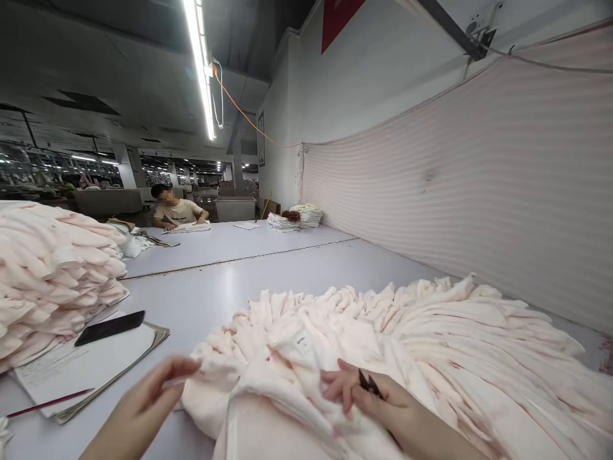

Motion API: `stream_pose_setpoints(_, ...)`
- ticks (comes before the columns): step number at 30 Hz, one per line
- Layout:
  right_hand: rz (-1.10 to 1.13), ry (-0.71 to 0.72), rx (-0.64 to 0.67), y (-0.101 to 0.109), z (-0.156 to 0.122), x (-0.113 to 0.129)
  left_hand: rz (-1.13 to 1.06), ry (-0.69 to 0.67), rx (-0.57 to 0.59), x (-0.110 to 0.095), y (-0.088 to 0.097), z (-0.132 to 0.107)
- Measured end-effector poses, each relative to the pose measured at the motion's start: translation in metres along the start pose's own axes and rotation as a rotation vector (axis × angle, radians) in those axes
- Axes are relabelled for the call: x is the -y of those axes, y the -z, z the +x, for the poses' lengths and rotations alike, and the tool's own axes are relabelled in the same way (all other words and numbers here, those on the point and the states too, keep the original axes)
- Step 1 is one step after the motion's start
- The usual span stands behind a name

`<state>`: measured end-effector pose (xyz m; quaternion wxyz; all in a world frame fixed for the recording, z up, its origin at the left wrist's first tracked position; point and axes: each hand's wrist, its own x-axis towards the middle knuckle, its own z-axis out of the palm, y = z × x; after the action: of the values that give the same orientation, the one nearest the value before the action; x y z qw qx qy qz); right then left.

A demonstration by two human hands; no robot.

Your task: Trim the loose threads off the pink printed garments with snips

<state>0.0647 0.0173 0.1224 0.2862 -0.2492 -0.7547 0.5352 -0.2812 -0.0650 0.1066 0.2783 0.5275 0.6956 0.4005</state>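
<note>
A pale pink, fleecy garment [287, 409] with a small white label [301, 340] lies in front of me, on top of a heap of similar garments [479, 345]. My left hand [160, 390] is at the garment's left edge, slightly blurred, with fingers stretched and thumb apart; no firm grip shows. Over the garment's right part lies my right hand [359, 393], fingers partly spread near the cloth. Small dark thread snips [370, 383] are tucked in that hand, their points sticking out above the fingers.
Another pale pink pile [52, 275] rises at the left. Beside it are a phone [110, 328] on papers [90, 367] and a red pencil [50, 402]. Across the table [230, 275] sits a person [178, 211] with folded cloth, and stacked cloths [306, 216] stand near the wall.
</note>
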Motion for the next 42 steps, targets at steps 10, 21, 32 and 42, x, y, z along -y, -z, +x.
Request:
stream_pose_setpoints(10, -0.094, -0.017, 0.046, -0.013, -0.006, 0.013, -0.067, -0.074, 0.073, -0.078, -0.069, 0.031)
stream_pose_setpoints(21, -0.761, 0.063, -0.338, -0.039, 0.047, 0.024, -0.490, 0.005, 0.200, -0.055, -0.071, 0.025)
stream_pose_setpoints(32, -0.980, 0.127, -0.630, -0.020, 0.077, 0.024, -0.451, -0.138, 0.114, -0.067, -0.099, 0.058)
stream_pose_setpoints(42, -0.997, -0.068, -0.531, -0.013, 0.080, 0.024, -0.661, -0.108, 0.322, -0.066, -0.097, 0.053)
